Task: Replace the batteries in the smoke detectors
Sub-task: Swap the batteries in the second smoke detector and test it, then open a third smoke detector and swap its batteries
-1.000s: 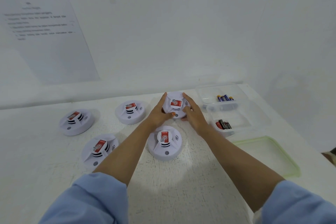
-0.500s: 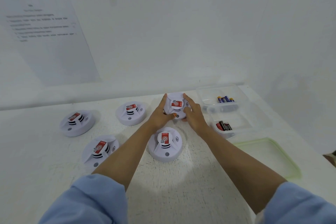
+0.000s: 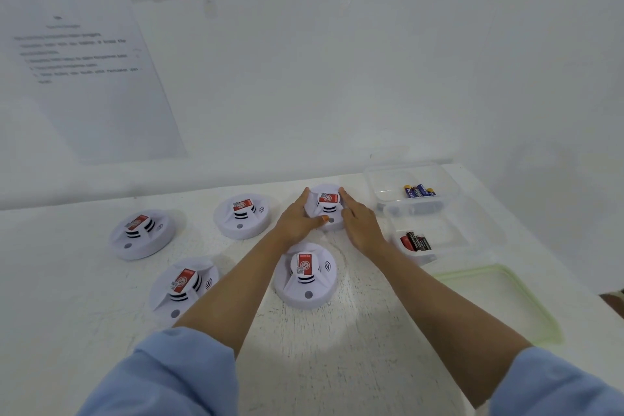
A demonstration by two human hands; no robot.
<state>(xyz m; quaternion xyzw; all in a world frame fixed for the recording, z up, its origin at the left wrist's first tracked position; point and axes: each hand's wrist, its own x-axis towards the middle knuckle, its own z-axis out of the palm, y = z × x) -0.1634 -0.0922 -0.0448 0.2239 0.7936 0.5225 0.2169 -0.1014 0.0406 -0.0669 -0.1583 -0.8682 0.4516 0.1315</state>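
1. Far smoke detector (image 3: 326, 208): round white plastic disc with a raised centre and a red label, at the back of the counter (image 3: 337, 348), just beside the tubs. The hands hide its flanks.
2. Left hand (image 3: 297, 221) and right hand (image 3: 358, 226): clamped on opposite sides of its rim, fingers bent round it.
3. Counter: white, with rough, flaking paint.
4. Clear plastic far tub (image 3: 388, 184): blue-and-gold batteries (image 3: 419, 191). Near tub (image 3: 439, 223): red-and-black batteries (image 3: 415, 241). Brand print is illegible.
5. Wall sheet (image 3: 84, 78): text is blurred.

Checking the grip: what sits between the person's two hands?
The far smoke detector, gripped on its sides by the left hand and right hand, as the head view shows.
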